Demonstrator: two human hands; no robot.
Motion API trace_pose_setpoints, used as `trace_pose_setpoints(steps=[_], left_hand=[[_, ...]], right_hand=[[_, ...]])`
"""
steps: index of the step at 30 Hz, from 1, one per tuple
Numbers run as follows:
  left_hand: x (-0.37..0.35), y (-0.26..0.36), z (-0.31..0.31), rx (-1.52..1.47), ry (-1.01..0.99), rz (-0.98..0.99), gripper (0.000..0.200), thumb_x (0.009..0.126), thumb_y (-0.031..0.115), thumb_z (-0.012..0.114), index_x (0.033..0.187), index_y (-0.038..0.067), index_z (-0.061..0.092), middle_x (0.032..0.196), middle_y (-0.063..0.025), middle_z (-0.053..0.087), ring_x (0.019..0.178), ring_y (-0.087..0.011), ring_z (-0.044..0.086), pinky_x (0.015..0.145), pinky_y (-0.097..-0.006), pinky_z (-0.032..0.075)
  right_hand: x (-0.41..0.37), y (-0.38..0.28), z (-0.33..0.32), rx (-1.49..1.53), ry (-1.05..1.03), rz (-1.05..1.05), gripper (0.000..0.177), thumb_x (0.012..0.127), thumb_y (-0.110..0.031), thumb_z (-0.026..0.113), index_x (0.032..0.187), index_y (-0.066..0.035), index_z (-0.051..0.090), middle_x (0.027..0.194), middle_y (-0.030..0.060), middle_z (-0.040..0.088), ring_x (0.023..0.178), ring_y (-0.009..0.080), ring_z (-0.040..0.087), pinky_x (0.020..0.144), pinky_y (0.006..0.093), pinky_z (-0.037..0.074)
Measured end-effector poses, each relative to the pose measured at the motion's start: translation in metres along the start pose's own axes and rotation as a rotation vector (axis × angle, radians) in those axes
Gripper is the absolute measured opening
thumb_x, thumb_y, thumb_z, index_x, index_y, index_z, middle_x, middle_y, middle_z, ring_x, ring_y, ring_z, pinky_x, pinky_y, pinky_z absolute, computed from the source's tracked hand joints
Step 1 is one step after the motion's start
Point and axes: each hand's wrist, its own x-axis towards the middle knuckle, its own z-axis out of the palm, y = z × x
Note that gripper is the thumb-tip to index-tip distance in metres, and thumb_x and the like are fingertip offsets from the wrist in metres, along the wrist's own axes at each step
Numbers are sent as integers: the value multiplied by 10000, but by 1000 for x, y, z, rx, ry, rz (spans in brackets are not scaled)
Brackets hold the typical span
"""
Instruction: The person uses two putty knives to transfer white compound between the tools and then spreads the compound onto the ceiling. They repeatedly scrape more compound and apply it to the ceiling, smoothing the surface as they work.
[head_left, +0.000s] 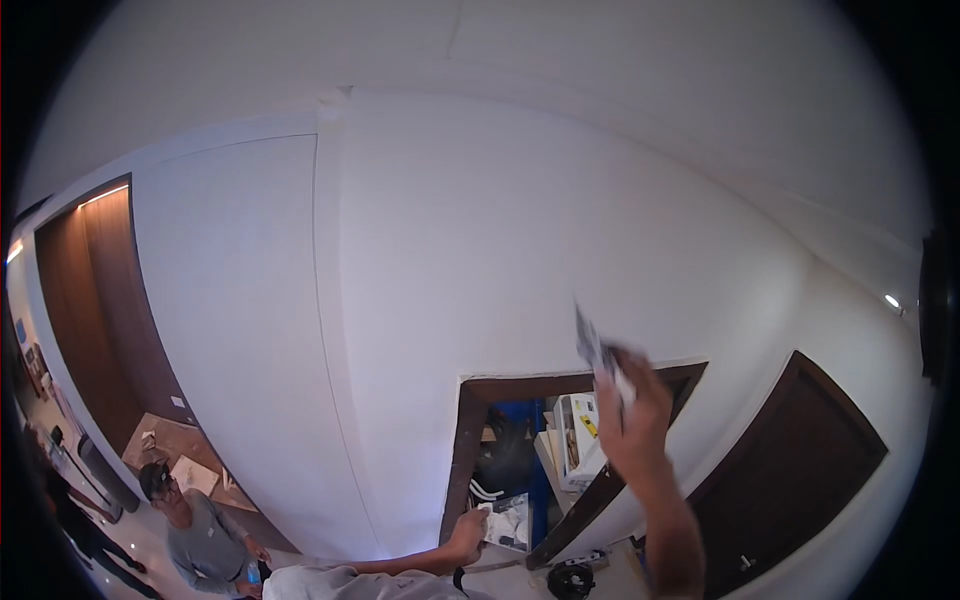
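My right hand (640,415) is raised in front of the white wall (480,240), its fingers closed around a putty knife (588,338). The flat, greyish blade points up and to the left, and both tool and fingers are smeared by motion. Lower down, my left hand (467,538) grips the near edge of a flat board (512,522) with lumpy white paste on it. This board overlaps the lower part of a dark-framed opening in the wall.
Inside the opening (452,470), a white bin (580,435) holds tools. A coil of black cable (571,578) lies below. To the right is a dark door (790,475). At lower left a person (205,540) in grey stands by a wooden niche (100,290), holding a bottle.
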Motion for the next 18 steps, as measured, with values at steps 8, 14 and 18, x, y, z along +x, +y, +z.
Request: trace_pose_setpoints(steps=[8, 14, 18], left_hand=[[24, -15, -26, 61, -161, 84, 302, 996, 255, 387, 1090, 29, 564, 914, -107, 689, 726, -223, 668, 582, -352, 503], [43, -28, -44, 190, -74, 178, 217, 985, 222, 440, 994, 46, 566, 829, -74, 615, 685, -198, 606, 607, -346, 490], [-2, 2, -1, -103, -15, 46, 235, 979, 207, 514, 763, 118, 539, 565, 28, 420, 457, -98, 424, 460, -307, 394]], right_hand=[[205, -33, 34, 72, 94, -63, 185, 937, -116, 559, 1004, 41, 631, 817, 184, 631, 692, 353, 625, 641, 440, 508], [197, -30, 57, 71, 115, -77, 209, 948, -131, 551, 879, 54, 619, 755, 185, 642, 665, 346, 632, 622, 437, 507], [209, -35, 60, 25, -46, 50, 236, 956, -144, 539, 852, 53, 617, 725, 185, 648, 665, 346, 650, 626, 440, 517]])
